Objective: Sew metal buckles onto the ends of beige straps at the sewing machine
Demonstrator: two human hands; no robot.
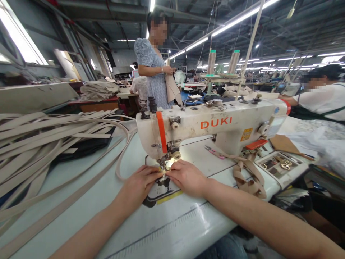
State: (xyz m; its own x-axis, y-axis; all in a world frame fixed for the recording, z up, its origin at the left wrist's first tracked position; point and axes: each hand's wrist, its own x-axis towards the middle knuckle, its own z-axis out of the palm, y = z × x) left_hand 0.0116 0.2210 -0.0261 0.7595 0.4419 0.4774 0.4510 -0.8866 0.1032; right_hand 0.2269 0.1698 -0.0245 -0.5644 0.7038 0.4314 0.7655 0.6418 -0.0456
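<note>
A white sewing machine (188, 126) with orange trim stands in front of me, its lamp lighting the needle area. Right under the presser foot, my left hand (141, 181) is closed, thumb and fingers pinched together. My right hand (187, 178) meets it from the other side, its fingertips also pressed together. What they pinch is small and mostly hidden by the fingers. A beige strap (120, 163) loops across the table behind my left hand; whether its end reaches my fingers is hidden.
Many beige straps (45, 135) are heaped at the left. Scissors (214, 151), a coiled tan strip (249, 178) and a tray of metal fittings (283, 165) lie right. A printed ruler (161, 230) runs along the front edge. One person (152, 68) stands behind the machine; another sits right.
</note>
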